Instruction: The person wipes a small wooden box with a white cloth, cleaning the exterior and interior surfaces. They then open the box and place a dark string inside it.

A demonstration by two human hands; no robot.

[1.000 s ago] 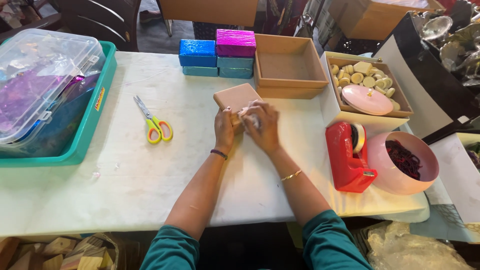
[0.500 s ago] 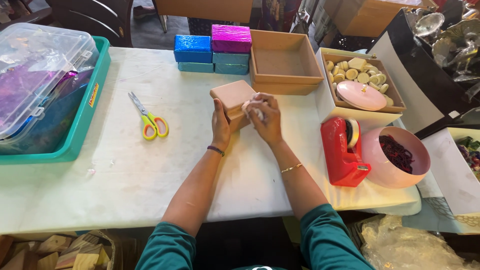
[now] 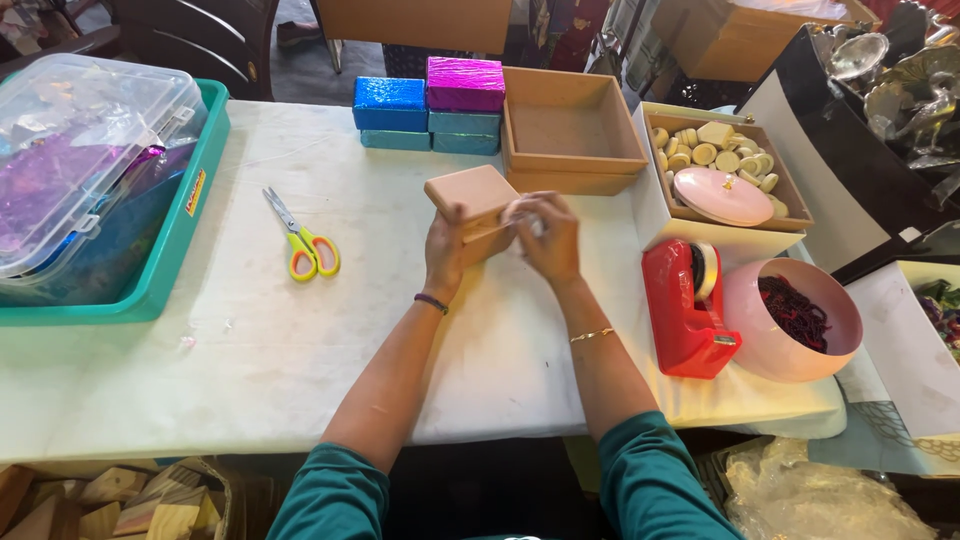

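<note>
Both your hands are on the little tan box, mid-counter.

Nearest you, your left hand (image 3: 447, 243) has its grip closed around the tan box (image 3: 473, 194), holding it tilted just above the white counter (image 3: 300, 350), and your right hand (image 3: 548, 238) pinches something small and pale against the box's side; can't tell what it is. Yellow-handled scissors (image 3: 303, 238) lie off to the left, a red tape dispenser (image 3: 685, 305) to the right. Further back there's an open cardboard box (image 3: 571, 133) beside stacked foil-wrapped blocks (image 3: 432, 105).
</note>
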